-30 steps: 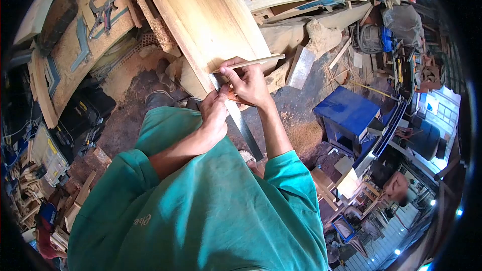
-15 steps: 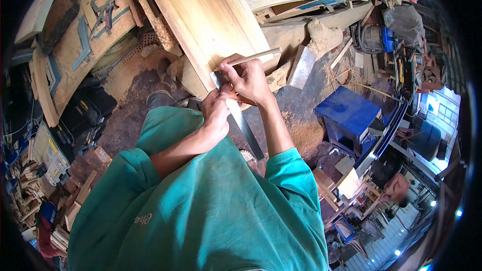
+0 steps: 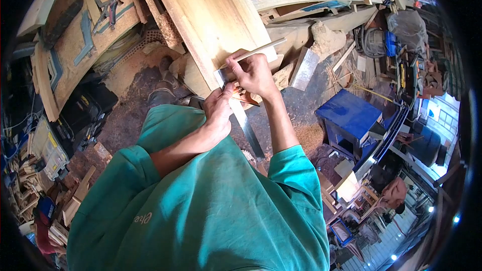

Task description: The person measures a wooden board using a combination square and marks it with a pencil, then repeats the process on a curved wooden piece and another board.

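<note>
Wooden stick [image 3: 261, 49] sits pinched in your right hand [image 3: 256, 74], over the near end of the big board [image 3: 211, 15]. Your left hand [image 3: 218, 110] grips the metal ruler [image 3: 246, 123], just beside it, fingers curled tight.

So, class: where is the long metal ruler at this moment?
In the head view, the metal ruler runs diagonally at centre, from the near end of the wooden board, between the left hand and right hand.
</note>
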The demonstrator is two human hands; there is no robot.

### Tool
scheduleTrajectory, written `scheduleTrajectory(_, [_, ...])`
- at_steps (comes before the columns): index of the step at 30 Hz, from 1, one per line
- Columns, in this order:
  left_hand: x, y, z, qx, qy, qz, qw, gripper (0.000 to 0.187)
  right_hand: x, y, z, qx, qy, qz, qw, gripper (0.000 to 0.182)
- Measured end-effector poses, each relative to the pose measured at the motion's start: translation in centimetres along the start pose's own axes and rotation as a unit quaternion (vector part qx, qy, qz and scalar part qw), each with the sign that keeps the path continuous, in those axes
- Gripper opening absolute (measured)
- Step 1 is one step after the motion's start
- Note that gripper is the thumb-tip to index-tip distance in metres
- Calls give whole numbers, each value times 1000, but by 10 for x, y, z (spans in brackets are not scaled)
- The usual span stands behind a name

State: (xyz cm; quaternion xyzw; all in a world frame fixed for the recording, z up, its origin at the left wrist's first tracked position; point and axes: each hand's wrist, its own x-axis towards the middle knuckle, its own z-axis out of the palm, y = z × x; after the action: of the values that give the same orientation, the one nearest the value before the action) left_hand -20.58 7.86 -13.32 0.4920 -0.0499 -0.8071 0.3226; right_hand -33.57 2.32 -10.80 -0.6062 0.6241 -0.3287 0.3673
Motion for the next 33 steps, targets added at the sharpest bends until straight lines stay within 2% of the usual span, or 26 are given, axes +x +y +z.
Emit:
scheduleTrajectory(4, [2, -1, 2, -9, -2, 3, 1000, 27, 1, 0, -1, 9, -6, -5, 1000, 16])
scheduleTrajectory(6, [2, -1, 2, -1, 1, 3, 1000, 27, 1, -1, -3, 56, -16, 18, 998, 15])
scheduleTrajectory(8, [1, -1, 2, 1, -11, 3, 1000, 28, -6, 4, -9, 189, 30, 55, 980, 13])
scheduleTrajectory(11, [0, 1, 6, 3, 2, -9, 1000, 29, -24, 1, -27, 280, 153, 21, 947, 16])
scheduleTrajectory(12, [-2, 0, 6, 11, -3, -8, 1000, 29, -33, 1, -32, 245, 195, 29, 949, 16])
scheduleTrajectory(14, [-13, -6, 2, 34, -35, 3, 999, 33, -55, 11, -35, 288, 256, 30, 922, 18])
scheduleTrajectory(16, [-40, -15, 7, 65, -29, -32, 997, 26, -79, 11, -40, 229, 317, 56, 919, 22])
scheduleTrajectory(18, [-55, -16, 2, 171, -73, 91, 978, 21, -108, 21, -45, 232, 346, 66, 907, 25])
scheduleTrajectory(20, [-55, 9, -1, 142, -69, 136, 978, 21, -130, 16, -48, 250, 389, 72, 884, 21])
scheduleTrajectory(21, [-56, 36, -1, 120, -96, 159, 975, 24, -140, 19, -49, 262, 399, 64, 876, 22])
scheduleTrajectory(22, [-48, 63, 1, 105, -68, 195, 973, 28, -150, 22, -47, 276, 412, 56, 867, 22])
scheduleTrajectory(23, [-46, 101, 7, 96, -76, 193, 973, 30, -156, 24, -43, 298, 439, 68, 845, 22])
scheduleTrajectory(24, [-27, 134, -4, 120, -74, 260, 955, 31, -158, 24, -37, 292, 455, 69, 839, 20])
scheduleTrajectory(26, [-24, 200, -3, 159, -55, 330, 929, 31, -156, 23, -17, 285, 479, 88, 825, 19])
scheduleTrajectory(28, [-39, 244, 8, 282, -122, 314, 898, 30, -147, 15, 10, 343, 465, 80, 813, 17])
scheduleTrajectory(30, [-40, 265, -2, 446, -154, 199, 859, 29, -136, 8, 34, 371, 453, 71, 808, 19])
scheduleTrajectory(31, [-33, 265, -13, 553, -181, 183, 793, 28, -129, 5, 40, 366, 447, 72, 813, 21])
scheduleTrajectory(32, [-38, 249, -13, 601, -191, 137, 764, 26, -125, 3, 45, 360, 440, 74, 819, 23])
scheduleTrajectory(33, [-31, 232, -24, 614, -184, 99, 761, 27, -123, -3, 47, 363, 449, 74, 813, 23])
